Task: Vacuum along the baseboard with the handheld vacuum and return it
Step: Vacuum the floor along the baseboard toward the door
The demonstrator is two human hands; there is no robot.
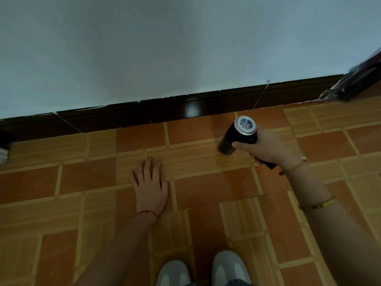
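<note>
Right hand [268, 148] grips the handheld vacuum [239, 135] — black cylinder, silver grille end — just short of the glossy dark baseboard [165, 110]. Left hand [151, 184] flat, fingers spread, over the wood-pattern tile floor [82, 178].

Floor [206, 188]: orange and tan patterned tile, meeting a dark baseboard [165, 109]. Two pale shoes [226, 267] stand on it.

Orange and tan patterned floor tiles [206, 188] fill the lower frame below a pale wall [165, 42], two grey-white shoes [226, 267] sit at bottom centre, and a dark object [358, 83] (blurred) sits at right edge.
</note>
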